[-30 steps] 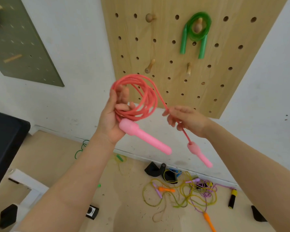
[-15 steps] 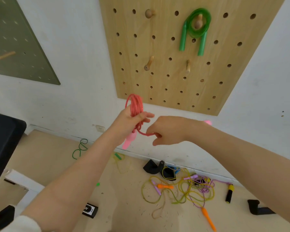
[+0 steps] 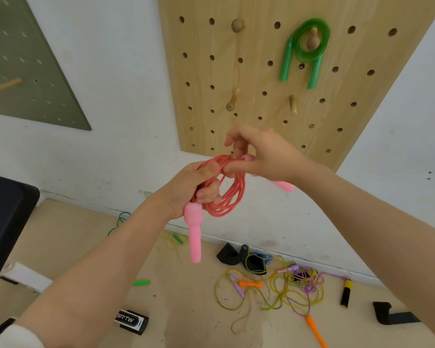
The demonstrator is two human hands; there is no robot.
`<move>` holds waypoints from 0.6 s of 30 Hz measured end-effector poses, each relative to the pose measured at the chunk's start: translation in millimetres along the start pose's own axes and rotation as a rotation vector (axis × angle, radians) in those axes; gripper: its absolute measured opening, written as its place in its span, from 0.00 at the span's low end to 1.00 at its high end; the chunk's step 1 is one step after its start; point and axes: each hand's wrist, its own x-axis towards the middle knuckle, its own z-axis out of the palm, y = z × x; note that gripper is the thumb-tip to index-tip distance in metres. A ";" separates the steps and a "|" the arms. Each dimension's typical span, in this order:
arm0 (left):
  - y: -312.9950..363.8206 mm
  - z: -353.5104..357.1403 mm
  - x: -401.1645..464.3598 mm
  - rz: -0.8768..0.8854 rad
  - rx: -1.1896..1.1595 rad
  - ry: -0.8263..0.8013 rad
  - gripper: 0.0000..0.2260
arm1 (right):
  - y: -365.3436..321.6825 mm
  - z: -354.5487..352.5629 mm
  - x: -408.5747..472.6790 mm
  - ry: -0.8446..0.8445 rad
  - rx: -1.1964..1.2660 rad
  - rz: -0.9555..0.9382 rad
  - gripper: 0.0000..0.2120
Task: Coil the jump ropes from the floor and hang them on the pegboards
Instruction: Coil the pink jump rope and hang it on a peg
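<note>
Gripping the coiled pink rope point(image 3: 226, 192) in the left hand point(image 3: 194, 189) while the right hand point(image 3: 259, 156) pinches its end, the person has one green rope point(image 3: 304, 54) hung on the wooden pegboard point(image 3: 256, 79) and several ropes point(image 3: 274, 287) left tangled on the floor point(image 3: 191, 310).

Bright, even daylight-ish light, soft shadows only. No glare. Slight motion blur overall; wide-angle bend at edges, green pegboard point(image 3: 30, 69) at left looks smeared.
</note>
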 end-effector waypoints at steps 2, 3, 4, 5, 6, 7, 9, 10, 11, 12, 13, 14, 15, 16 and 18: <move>3.5 -6.4 -2.3 0.009 0.048 0.053 0.12 | 9.3 0.9 2.6 -0.033 0.057 0.076 0.15; 6.7 -10.6 -4.2 -0.002 0.075 0.092 0.09 | 13.6 3.8 4.8 -0.072 0.102 0.103 0.13; 9.8 -15.3 -6.3 -0.017 0.100 0.128 0.07 | 16.9 7.2 6.7 -0.107 0.142 0.119 0.13; 12.0 -21.2 -8.0 -0.027 0.126 0.159 0.06 | 19.0 10.8 8.2 -0.137 0.153 0.135 0.13; 14.3 -27.4 -9.7 -0.032 0.148 0.185 0.05 | 20.0 15.1 9.9 -0.167 0.139 0.160 0.14; 16.3 -33.5 -11.3 -0.037 0.157 0.204 0.03 | 20.8 20.1 11.5 -0.200 0.113 0.180 0.17; 19.5 -45.6 -14.0 -0.040 0.141 0.229 0.04 | 20.1 34.1 15.5 -0.246 0.025 0.172 0.18; 21.0 -51.0 -15.6 -0.039 0.131 0.239 0.05 | 18.1 42.1 17.3 -0.239 -0.001 0.159 0.17; 22.4 -55.5 -16.7 -0.035 0.118 0.245 0.05 | 15.4 50.7 19.1 -0.215 0.015 0.157 0.17; 23.6 -59.7 -18.0 -0.032 0.107 0.253 0.04 | 11.2 58.2 21.0 -0.189 0.081 0.173 0.18; 24.2 -63.9 -19.2 -0.030 0.101 0.265 0.03 | 6.5 65.1 23.3 -0.161 0.166 0.200 0.19; 24.6 -67.9 -21.0 -0.032 0.100 0.280 0.03 | 2.2 71.5 26.4 -0.126 0.226 0.230 0.20; 24.5 -72.1 -22.9 -0.035 0.105 0.294 0.04 | -1.5 77.0 30.6 -0.087 0.248 0.260 0.19; 24.8 -75.6 -25.0 -0.040 0.114 0.307 0.05 | -5.1 81.1 35.1 -0.058 0.237 0.282 0.18; 25.8 -80.2 -28.3 -0.064 0.152 0.343 0.08 | -12.0 85.3 44.3 -0.058 0.164 0.293 0.16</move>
